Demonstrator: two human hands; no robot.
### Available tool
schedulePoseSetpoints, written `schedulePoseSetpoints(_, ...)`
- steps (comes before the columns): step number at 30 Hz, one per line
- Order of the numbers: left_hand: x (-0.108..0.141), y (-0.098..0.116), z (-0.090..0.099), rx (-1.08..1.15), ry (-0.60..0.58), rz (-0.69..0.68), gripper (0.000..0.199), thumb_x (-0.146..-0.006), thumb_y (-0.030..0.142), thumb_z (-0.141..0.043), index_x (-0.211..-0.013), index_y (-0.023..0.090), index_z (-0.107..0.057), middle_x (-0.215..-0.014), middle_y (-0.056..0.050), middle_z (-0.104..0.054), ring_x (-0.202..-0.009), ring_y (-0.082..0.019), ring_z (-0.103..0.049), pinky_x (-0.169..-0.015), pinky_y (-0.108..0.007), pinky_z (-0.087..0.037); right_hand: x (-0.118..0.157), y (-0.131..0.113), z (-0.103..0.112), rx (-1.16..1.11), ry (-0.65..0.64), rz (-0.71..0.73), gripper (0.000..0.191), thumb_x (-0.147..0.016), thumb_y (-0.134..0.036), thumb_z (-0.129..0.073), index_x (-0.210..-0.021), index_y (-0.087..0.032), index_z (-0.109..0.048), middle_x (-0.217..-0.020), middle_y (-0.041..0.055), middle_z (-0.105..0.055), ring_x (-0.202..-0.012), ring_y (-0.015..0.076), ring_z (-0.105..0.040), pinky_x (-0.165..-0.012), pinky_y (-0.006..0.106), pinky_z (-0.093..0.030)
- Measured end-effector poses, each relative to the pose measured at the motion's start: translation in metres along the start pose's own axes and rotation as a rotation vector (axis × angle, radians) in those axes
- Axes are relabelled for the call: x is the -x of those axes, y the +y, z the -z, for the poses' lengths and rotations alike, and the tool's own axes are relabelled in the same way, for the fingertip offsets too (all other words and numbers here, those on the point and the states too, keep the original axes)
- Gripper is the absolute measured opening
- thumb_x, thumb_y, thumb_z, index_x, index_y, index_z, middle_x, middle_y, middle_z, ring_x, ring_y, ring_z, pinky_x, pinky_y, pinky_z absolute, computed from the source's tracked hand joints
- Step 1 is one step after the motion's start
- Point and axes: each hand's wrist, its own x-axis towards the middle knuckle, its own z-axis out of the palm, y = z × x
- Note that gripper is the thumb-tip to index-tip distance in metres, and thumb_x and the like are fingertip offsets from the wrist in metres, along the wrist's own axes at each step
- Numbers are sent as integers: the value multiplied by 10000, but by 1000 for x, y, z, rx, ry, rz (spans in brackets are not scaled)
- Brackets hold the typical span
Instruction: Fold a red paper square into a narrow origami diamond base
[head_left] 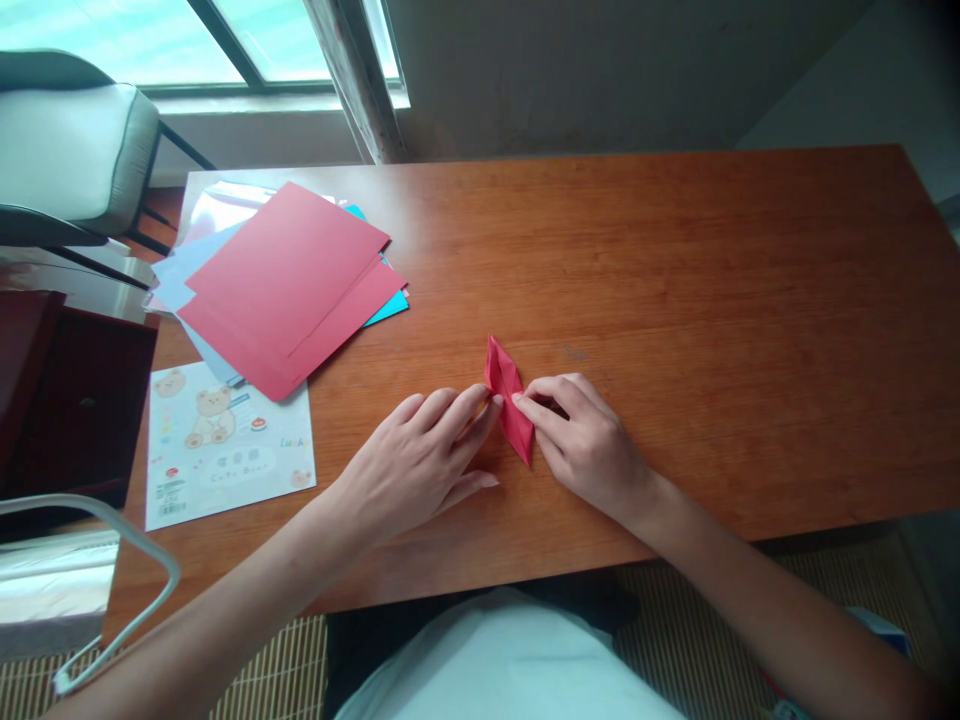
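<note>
A small piece of folded red paper (510, 405), pointed at both ends with a crease along its middle, lies on the wooden table (675, 300). On its right edge my right hand (589, 440) is closed, thumb and forefinger pinching the paper. My left hand (427, 455) reaches in from the other side with its fingers stretched out. Its fingertips rest at the paper's left edge, and the thumb is held apart below them. The fingertips hide a little of both edges.
Red sheets (292, 280) lie fanned over blue and pale sheets (184, 270) at the table's left. A white packet cover with bears (232, 450) lies just in front. A pale chair (71, 150) stands by the window. A white curved bar (142, 540) is near my left forearm.
</note>
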Motion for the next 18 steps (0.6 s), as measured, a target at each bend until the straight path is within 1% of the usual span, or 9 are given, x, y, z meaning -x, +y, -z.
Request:
schedulePoseSetpoints(7, 0, 0, -2, 37, 7, 9, 611, -996, 532, -466, -1435, 110, -515, -1446, -153, -526, -1166, -291, -523, -924, -409, -449, 1, 0, 0, -9, -18, -5, 317, -949, -59, -507, -1217, -75, -676, -1103, 154, -658, -1010, 248, -563, -932, 390, -530)
schedulePoseSetpoints(10, 1, 0, -3, 38, 9, 15, 623, -997, 537, -460, -1458, 119, -494, -1457, -155, -517, -1179, -291, -512, -943, -410, -440, 1, 0, 0, 2, -19, -2, 325, -951, -64, -505, -1226, -90, -676, -1111, 150, -657, -1022, 248, -564, -935, 389, -528)
schedulePoseSetpoints(18, 6, -2, -4, 32, 1, 23, 645, -1002, 541, -443, -1492, 122, -458, -1480, -148, -501, -1194, -290, -494, -939, -420, -421, -1, -2, -1, 128, -54, 45, 318, -984, -100, -490, -1238, -116, -680, -1083, 143, -665, -992, 244, -554, -852, 381, -514)
